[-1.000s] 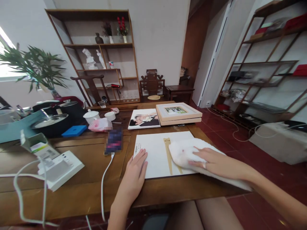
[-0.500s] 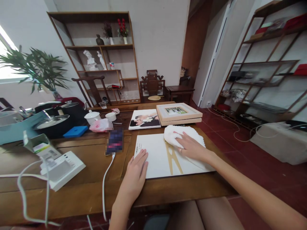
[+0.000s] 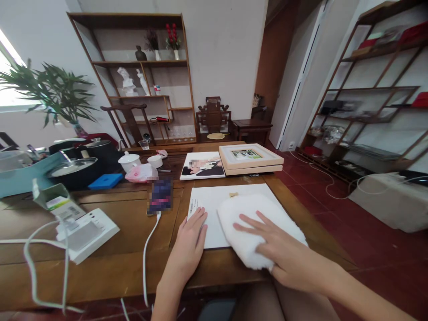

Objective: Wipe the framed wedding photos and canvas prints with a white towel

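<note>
A white board (image 3: 214, 203) lies flat on the wooden table (image 3: 127, 263) in front of me. My left hand (image 3: 191, 238) rests flat on the board's near left corner, fingers stretched out. My right hand (image 3: 272, 249) presses flat, fingers spread, on a white towel (image 3: 247, 223) that covers the board's middle and right side and reaches its near edge. Only the top tip of the board's tan wooden piece (image 3: 233, 195) shows beyond the towel.
Behind the board lie a photo print (image 3: 202, 165) and two stacked light wooden picture frames (image 3: 249, 158). A phone (image 3: 159, 196) with a white cable sits left of the board. Further left are a white box (image 3: 85, 232), pots, cups and a blue block. Shelves line the walls.
My right hand has dragged the towel from the board's far side back toward me, so it now covers the tan piece. My left hand has stayed put.
</note>
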A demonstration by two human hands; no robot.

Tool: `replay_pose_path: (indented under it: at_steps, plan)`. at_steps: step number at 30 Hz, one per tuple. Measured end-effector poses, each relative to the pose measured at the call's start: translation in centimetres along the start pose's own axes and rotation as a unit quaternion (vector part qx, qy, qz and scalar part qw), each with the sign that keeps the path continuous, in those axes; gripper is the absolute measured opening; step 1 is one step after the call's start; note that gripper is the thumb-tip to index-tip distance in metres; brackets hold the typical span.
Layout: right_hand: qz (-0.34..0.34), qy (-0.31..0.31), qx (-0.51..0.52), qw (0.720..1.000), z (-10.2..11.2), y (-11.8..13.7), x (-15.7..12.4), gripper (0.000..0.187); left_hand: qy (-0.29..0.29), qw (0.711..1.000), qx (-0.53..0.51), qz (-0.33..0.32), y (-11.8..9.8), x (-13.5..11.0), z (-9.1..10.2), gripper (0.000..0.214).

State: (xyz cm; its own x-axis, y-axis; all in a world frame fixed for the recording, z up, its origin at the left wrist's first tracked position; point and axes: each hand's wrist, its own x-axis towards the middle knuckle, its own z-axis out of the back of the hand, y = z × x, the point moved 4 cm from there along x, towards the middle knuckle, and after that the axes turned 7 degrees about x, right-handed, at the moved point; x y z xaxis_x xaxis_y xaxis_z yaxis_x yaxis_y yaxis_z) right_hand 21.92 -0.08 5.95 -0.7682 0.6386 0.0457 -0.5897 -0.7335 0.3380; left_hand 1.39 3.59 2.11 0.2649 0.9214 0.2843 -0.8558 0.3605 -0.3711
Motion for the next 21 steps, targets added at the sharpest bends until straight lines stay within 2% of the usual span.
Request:
replay_pose_path:
  at_steps: [3,6,12,15,18,21]
  plan:
    - [0.032,0.019,0.017,0.999,0.3,0.9,-0.4,0.05,0.0,1.0,-0.002,-0.003,-0.1,0.1,0.0,0.039]
    - [0.02,0.016,0.04,0.999,0.9,-0.4,0.5,0.046,-0.002,1.0,-0.003,-0.002,0.0,0.1,0.0,0.039]
    - [-0.034,-0.021,0.054,0.998,1.9,-5.3,5.3,0.03,0.001,1.0,0.0,-0.001,0.1,0.1,-0.1,0.039]
    - [-0.065,-0.052,0.039,0.996,1.9,-6.9,8.2,0.036,0.001,1.0,0.001,-0.003,0.1,0.1,-0.2,0.039]
    - [-0.078,-0.083,0.025,0.993,1.4,-7.4,10.2,0.04,-0.001,1.0,0.003,-0.005,0.2,0.1,-0.2,0.039]
    - [-0.072,-0.098,0.013,0.993,1.0,-6.5,10.4,0.029,-0.007,1.0,0.001,-0.006,0.3,0.1,-0.3,0.038]
